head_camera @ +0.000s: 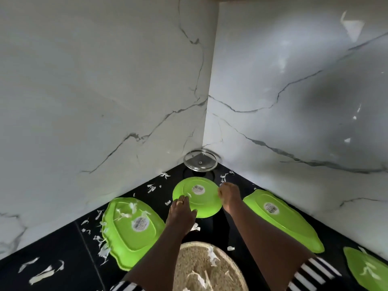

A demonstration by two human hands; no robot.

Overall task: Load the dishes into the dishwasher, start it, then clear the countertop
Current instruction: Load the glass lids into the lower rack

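On the black countertop [63, 248], head view, corner of two marble walls [105, 80]. Round green plate [197, 196] sat face down at centre, sticker up. Left hand [182, 211] was at its 8 o'clock rim, fingers straight and lying on top, ring visible, thumb along the edge; not closed round it. Right hand [227, 196] was at its 3 o'clock rim, fingers curled onto the edge, gripping it as far as the blur allowed.

Glass lid [199, 160] lay at 12 o'clock from the plate, tucked in the corner, near but apart. Left platter [132, 225] was at 8 o'clock, right platter [281, 217] at 4 o'clock, and a third platter [365, 269] at 5 o'clock, cut by the frame. Woven mat [210, 269] lay at 6 o'clock under the forearms. White scraps [44, 271] were scattered all over. Striped sleeves [315, 269] showed at the bottom. Dishwasher was not in view.

Risks, judged: the plate looked smooth plastic, and with only one hand really gripping it could slip or tip on the lift. Scraps on the dishes could drop off in carrying. A wide swing could knock the lid.
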